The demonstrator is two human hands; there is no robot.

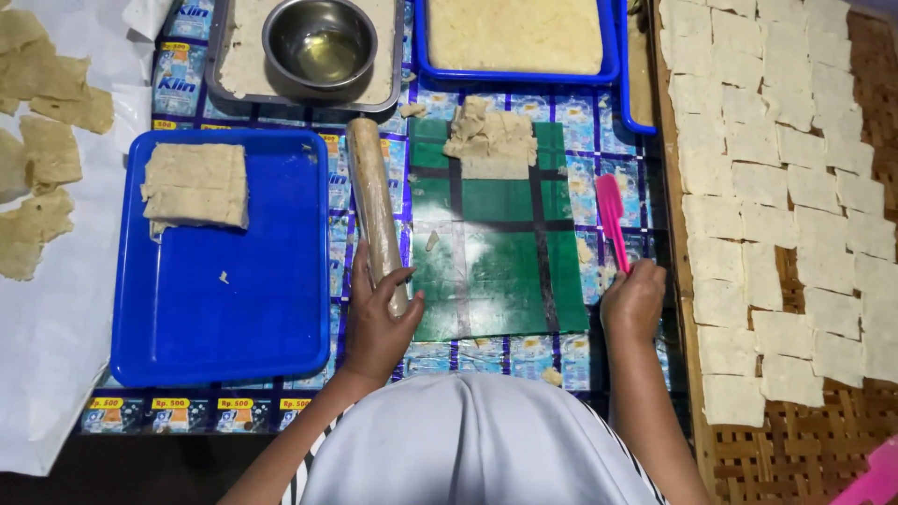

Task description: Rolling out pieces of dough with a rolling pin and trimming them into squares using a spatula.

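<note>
My left hand grips the near end of a wooden rolling pin that lies lengthwise beside a green mat. My right hand holds the handle end of a pink spatula at the mat's right edge. A pile of beige dough pieces sits at the far end of the green mat. A stack of flat dough sheets rests in the far corner of a blue tray on my left.
A woven bamboo rack on the right carries several square dough pieces. A steel bowl of oil sits on a grey tray. A blue tray of dough lies beyond. Browned crackers lie on white paper at left.
</note>
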